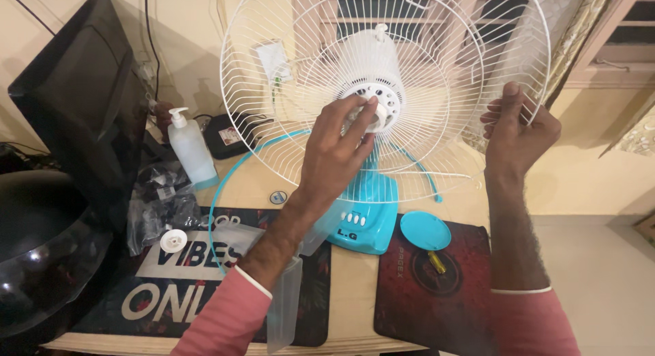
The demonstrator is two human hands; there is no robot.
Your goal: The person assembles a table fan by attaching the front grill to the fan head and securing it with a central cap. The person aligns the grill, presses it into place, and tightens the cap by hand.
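A table fan with a white motor housing and turquoise base stands on the table. A white wire rear grille sits around the motor. My left hand reaches to the centre of the grille, its fingers pinching a white round nut at the motor hub. My right hand grips the grille's wires at its right side. Both sleeves are pink.
A turquoise rim ring, clear fan blades, a white cap, a turquoise round cap and a yellow-handled tool lie on two dark mats. A pump bottle, black bags and a dark monitor stand left.
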